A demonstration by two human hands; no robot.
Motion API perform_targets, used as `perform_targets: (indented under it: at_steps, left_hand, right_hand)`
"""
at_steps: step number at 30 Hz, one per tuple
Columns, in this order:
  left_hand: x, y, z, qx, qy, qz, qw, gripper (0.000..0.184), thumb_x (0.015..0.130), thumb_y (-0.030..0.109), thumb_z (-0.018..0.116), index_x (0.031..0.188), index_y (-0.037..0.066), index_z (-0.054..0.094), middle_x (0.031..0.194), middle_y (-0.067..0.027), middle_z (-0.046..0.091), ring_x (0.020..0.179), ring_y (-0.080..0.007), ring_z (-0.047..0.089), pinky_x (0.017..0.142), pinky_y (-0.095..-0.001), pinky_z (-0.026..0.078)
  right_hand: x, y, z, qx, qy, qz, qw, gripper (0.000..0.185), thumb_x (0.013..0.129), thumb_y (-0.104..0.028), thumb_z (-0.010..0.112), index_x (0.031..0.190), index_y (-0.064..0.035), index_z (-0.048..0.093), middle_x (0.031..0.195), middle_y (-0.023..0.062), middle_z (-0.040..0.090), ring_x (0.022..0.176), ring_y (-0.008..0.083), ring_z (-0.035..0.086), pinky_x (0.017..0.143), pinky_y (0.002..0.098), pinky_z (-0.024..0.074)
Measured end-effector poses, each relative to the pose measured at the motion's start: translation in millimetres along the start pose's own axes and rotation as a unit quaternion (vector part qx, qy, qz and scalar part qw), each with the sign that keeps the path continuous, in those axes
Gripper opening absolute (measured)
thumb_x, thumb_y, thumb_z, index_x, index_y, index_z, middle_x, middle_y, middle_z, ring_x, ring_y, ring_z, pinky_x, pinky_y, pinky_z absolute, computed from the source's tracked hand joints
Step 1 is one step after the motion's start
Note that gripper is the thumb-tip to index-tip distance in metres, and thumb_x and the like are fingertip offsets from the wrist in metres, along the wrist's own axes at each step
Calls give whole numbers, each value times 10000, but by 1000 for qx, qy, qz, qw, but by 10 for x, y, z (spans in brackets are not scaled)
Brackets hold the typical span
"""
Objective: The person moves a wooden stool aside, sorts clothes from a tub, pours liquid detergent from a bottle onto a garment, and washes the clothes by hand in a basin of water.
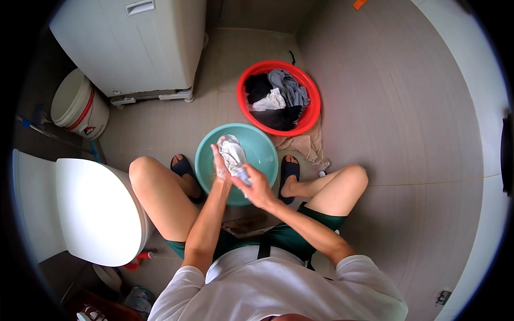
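Observation:
Over the teal basin [263,147], a wet, whitish piece of cloth [232,150], perhaps a sock, is stretched between my hands. My left hand [220,166] supports it from the left, with suds on the palm and the fingers partly hidden behind the cloth. My right hand [256,188] is closed around its lower, bluish-white end. I cannot make out whether that end is a separate object. A little water shows in the basin, which stands on the floor between my feet.
Beyond the basin, a red tub [316,96] holds dark, grey and white clothes. A beige cloth [306,143] lies beside it. A toilet [99,211] and white bucket [72,99] stand left, near a white appliance [134,51]. A tiled wall [396,107] borders the right.

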State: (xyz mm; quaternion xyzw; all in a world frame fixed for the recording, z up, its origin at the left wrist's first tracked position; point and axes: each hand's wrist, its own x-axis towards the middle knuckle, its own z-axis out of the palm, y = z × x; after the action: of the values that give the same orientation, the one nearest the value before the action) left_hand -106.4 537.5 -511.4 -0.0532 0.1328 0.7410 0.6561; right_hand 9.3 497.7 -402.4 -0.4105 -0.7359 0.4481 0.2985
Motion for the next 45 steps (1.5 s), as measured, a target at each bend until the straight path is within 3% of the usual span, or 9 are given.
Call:
perform_targets:
  at_steps: [2,7,15,18,24,29,35,42,45]
  left_hand:
    - [118,-96,-378,-99,-176,-81,976,453,921,582,378,1170,240,541,1076,-41,605,986,-195,569,854,-410,486]
    - [-426,-178,531,165,109,-54,979,423,945,474,444,1143,113,539,1030,-34,613,938,-169,593,841,-329,490]
    - [-35,-195,-517,-39,-169,-159,972,391,962,444,383,835,122,566,759,-17,590,710,-178,567,668,-357,479]
    - [-331,-338,289,163,173,-59,970,402,956,455,380,945,107,581,887,-36,614,823,-185,589,757,-371,489]
    - [-70,-165,-383,-72,-121,-168,976,347,929,415,475,725,136,505,726,-31,537,696,-186,529,666,-338,475]
    - [-477,-313,530,172,156,-38,972,274,955,343,461,993,96,572,851,-30,601,826,-164,576,757,-345,510]
    - [-156,-146,-179,-106,-153,-155,970,316,945,419,447,895,132,570,835,-45,588,769,-184,573,737,-335,504]
    - [-382,-281,457,185,157,-49,969,272,951,369,458,900,129,575,812,-8,598,732,-148,587,663,-316,500]
    - [79,-182,-589,-52,-191,-176,964,359,960,440,381,833,147,548,775,-21,584,749,-168,563,681,-327,477]
  right_hand:
    - [60,-177,135,-174,-16,-30,984,377,812,-299,673,1029,-21,539,872,176,618,819,337,627,660,428,496]
    - [835,253,40,-235,67,112,963,347,819,-373,616,814,-27,600,743,198,620,698,396,609,622,468,480]
    - [315,-22,265,-262,38,37,964,303,835,-315,567,741,-34,631,751,223,623,721,408,614,648,492,491]
    - [796,320,9,-250,65,184,948,291,823,-322,581,768,-43,644,743,218,628,716,417,611,657,500,488]
    - [655,183,90,-289,49,121,948,289,798,-327,605,773,-42,648,757,228,635,733,409,623,671,502,493]
    - [798,195,-64,-291,14,156,944,280,806,-314,596,805,-40,654,798,236,641,748,395,634,659,491,499]
    - [383,-27,204,-281,25,70,957,302,827,-312,575,787,-21,642,796,223,627,738,403,625,649,478,503]
    - [777,353,-31,-258,80,143,952,257,820,-293,594,754,-50,649,700,203,635,686,403,624,647,492,493]
    - [392,-14,205,-267,39,146,952,297,822,-337,589,771,-51,654,679,183,632,654,383,626,596,467,497]
